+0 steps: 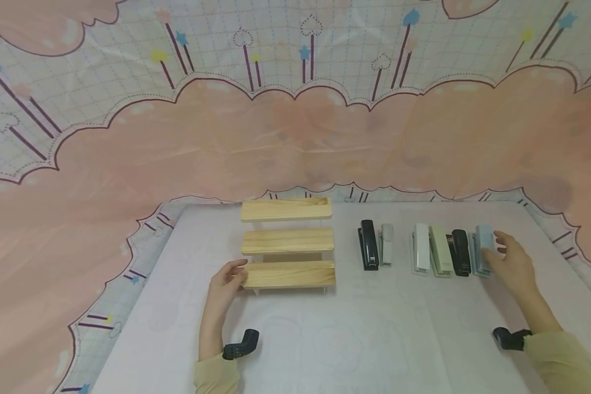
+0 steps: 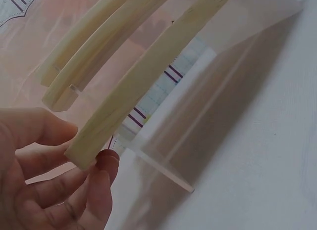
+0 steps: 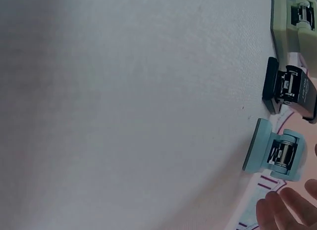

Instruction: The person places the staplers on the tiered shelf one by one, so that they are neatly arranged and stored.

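Note:
A three-tier rack (image 1: 289, 276) with light wooden boards on clear supports stands left of centre. My left hand (image 1: 228, 278) pinches the left end of its lowest, nearest board (image 2: 131, 91), thumb on one face and fingers curled under the other. On the right, a light blue stapler (image 1: 484, 249) stands at the end of a row. Beside it is my right hand (image 1: 514, 266), thumb overlapping the stapler's side in the head view and fingers spread. In the right wrist view, loosely bent fingers (image 3: 282, 210) show a little apart from the blue stapler (image 3: 285, 153).
Left of the blue stapler stand a black stapler (image 1: 460, 251), a light green one (image 1: 440, 250) and a white one (image 1: 421, 248). Nearer the rack are a larger black stapler (image 1: 369, 244) and a small grey-white one (image 1: 386, 244). A patterned cloth (image 1: 325, 137) hangs behind the white table (image 1: 354, 339).

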A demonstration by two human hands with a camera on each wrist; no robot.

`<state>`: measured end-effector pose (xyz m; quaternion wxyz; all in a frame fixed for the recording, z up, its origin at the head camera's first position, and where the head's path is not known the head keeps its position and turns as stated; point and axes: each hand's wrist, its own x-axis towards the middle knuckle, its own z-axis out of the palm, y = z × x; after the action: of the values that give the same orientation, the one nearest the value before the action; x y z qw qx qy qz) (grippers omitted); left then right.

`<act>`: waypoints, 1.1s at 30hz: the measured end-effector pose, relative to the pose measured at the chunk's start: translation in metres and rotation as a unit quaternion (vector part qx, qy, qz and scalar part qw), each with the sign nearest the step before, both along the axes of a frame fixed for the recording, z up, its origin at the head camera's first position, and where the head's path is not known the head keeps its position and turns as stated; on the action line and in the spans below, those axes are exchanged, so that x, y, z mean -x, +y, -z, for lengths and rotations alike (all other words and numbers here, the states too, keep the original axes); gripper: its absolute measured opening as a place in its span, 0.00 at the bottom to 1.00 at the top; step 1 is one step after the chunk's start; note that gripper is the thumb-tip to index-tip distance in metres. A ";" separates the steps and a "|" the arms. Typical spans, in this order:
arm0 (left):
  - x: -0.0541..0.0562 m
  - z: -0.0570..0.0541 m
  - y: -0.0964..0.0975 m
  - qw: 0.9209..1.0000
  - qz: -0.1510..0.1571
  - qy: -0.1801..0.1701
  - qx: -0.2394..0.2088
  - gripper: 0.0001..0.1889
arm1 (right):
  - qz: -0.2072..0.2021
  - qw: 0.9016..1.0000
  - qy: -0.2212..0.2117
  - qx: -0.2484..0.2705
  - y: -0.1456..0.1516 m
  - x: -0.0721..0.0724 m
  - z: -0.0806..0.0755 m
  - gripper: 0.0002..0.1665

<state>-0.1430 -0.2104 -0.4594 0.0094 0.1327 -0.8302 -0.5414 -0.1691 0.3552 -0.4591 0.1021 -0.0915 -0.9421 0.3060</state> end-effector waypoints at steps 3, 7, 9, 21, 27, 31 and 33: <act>0.000 -0.001 0.000 1.000 0.001 -0.005 0.001 0.18 | 0.006 1.000 -0.019 0.011 0.000 0.002 0.001 0.37; 0.001 -0.001 0.001 1.000 0.002 -0.010 -0.008 0.18 | 0.018 0.999 -0.044 0.007 0.000 0.005 0.002 0.39; 0.002 -0.001 0.002 1.000 0.002 -0.014 -0.013 0.19 | 0.025 0.998 -0.060 0.005 0.000 0.006 0.002 0.40; 0.000 -0.001 -0.001 0.999 0.008 -0.021 -0.044 0.20 | 0.053 0.993 -0.100 0.017 -0.004 0.009 0.000 0.43; 0.000 -0.003 -0.001 0.999 0.006 -0.020 -0.050 0.20 | 0.062 0.993 -0.102 0.020 -0.005 0.011 0.001 0.43; 0.000 -0.001 -0.001 0.999 0.000 -0.023 -0.045 0.20 | 0.066 0.993 -0.099 0.019 -0.005 0.012 0.001 0.43; 0.000 0.000 -0.002 0.999 -0.002 -0.024 -0.046 0.20 | 0.070 0.992 -0.100 0.022 -0.006 0.013 0.001 0.43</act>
<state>-0.1433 -0.2120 -0.4591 -0.0163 0.1475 -0.8040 -0.5759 -0.1816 0.3497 -0.4604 0.0268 -0.1896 -0.9318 0.3083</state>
